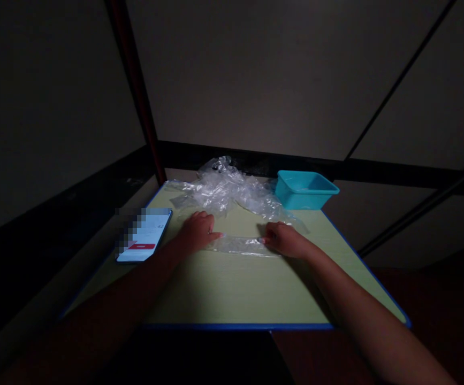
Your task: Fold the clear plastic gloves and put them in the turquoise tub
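Note:
A flattened clear plastic bag (242, 245) lies across the middle of the table, stretched between my two hands. My left hand (197, 232) is closed on its left end, with the thumb pointing inward along the upper edge. At the right end, my right hand (283, 239) pinches the same plastic, fingers curled. Just beyond them rests a crumpled heap of clear plastic bags (223, 187), loose and shiny. Part of the held bag is hidden under my fingers.
A turquoise plastic basket (306, 200) stands at the table's back right corner. A phone (147, 235) with a lit screen lies at the left edge, beside my left forearm. The pale table (240, 299) has a blue rim, and a wall rises behind it.

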Action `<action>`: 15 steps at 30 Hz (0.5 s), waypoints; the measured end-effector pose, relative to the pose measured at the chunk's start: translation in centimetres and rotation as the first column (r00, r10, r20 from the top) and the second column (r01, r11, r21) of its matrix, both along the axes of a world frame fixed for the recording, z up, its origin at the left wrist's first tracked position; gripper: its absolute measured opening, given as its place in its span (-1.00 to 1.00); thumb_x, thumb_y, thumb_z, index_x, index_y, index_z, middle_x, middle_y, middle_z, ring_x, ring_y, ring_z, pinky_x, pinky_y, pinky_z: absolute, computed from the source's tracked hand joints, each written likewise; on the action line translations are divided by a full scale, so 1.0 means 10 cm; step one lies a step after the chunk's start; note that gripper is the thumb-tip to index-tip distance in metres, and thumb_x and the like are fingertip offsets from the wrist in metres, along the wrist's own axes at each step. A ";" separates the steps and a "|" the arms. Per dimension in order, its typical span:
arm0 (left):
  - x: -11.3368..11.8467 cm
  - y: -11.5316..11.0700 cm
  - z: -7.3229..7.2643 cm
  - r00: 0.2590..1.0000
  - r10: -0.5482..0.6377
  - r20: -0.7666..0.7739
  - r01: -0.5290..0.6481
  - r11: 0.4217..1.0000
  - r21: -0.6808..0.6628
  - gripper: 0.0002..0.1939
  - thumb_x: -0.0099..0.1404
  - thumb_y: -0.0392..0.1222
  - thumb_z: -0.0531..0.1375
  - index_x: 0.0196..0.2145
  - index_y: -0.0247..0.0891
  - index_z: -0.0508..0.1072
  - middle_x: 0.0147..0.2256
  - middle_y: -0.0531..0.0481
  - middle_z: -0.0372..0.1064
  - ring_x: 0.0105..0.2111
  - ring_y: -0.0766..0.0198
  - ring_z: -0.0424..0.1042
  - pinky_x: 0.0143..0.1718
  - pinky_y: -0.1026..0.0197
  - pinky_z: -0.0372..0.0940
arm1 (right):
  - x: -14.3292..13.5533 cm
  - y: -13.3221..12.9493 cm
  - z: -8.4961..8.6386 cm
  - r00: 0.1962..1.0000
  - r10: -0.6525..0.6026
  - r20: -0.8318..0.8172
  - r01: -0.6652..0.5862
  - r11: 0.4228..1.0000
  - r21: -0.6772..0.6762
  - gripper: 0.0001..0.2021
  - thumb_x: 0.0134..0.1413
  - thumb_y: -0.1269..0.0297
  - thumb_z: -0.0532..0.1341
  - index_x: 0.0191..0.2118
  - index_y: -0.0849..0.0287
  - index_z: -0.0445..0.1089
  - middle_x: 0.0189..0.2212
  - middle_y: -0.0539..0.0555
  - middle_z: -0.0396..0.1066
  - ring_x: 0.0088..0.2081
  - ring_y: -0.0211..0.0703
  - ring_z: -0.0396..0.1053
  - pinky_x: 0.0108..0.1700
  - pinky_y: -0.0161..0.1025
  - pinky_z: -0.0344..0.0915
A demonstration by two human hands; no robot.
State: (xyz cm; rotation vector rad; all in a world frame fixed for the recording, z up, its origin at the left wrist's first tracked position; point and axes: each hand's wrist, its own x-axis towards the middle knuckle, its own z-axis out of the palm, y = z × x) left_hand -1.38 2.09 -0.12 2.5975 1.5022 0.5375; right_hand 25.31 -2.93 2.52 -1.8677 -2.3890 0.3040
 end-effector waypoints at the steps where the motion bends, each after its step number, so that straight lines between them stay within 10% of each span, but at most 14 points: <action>1: 0.01 -0.01 0.01 1.000 0.003 -0.016 -0.003 1.000 -0.008 -0.72 0.09 -0.07 0.28 -0.52 -0.21 0.23 -0.40 -0.01 0.31 -0.28 0.14 0.29 -0.23 0.16 0.17 | -0.01 0.00 -0.02 1.000 -0.008 -0.023 0.009 0.999 0.035 -0.83 0.11 0.20 0.19 -0.30 0.22 0.38 -0.34 0.13 0.44 -0.29 -0.10 0.32 -0.32 -0.25 0.09; 6: 0.02 -0.03 0.03 0.999 0.007 0.034 -0.006 1.000 -0.028 -0.84 0.16 -0.15 0.21 -0.41 -0.21 0.28 -0.40 0.01 0.33 -0.30 0.16 0.31 -0.27 0.17 0.16 | -0.14 -0.05 -0.12 0.985 0.127 -0.114 -0.091 0.955 0.282 -0.74 0.08 0.20 0.21 -0.11 0.17 0.33 -0.10 0.18 0.37 -0.01 0.06 0.24 -0.08 -0.07 0.06; 15: 0.00 -0.07 0.08 0.990 -0.136 -0.033 0.136 0.991 -0.014 -0.69 0.05 -0.02 0.34 -0.36 -0.22 0.35 -0.25 -0.03 0.31 -0.14 0.08 0.24 -0.19 0.14 0.10 | -0.34 -0.17 -0.17 0.860 0.478 -0.177 -0.421 0.862 0.282 -0.76 0.12 0.22 0.20 -0.10 0.18 0.36 -0.10 0.17 0.39 -0.01 -0.02 0.26 -0.02 -0.08 0.13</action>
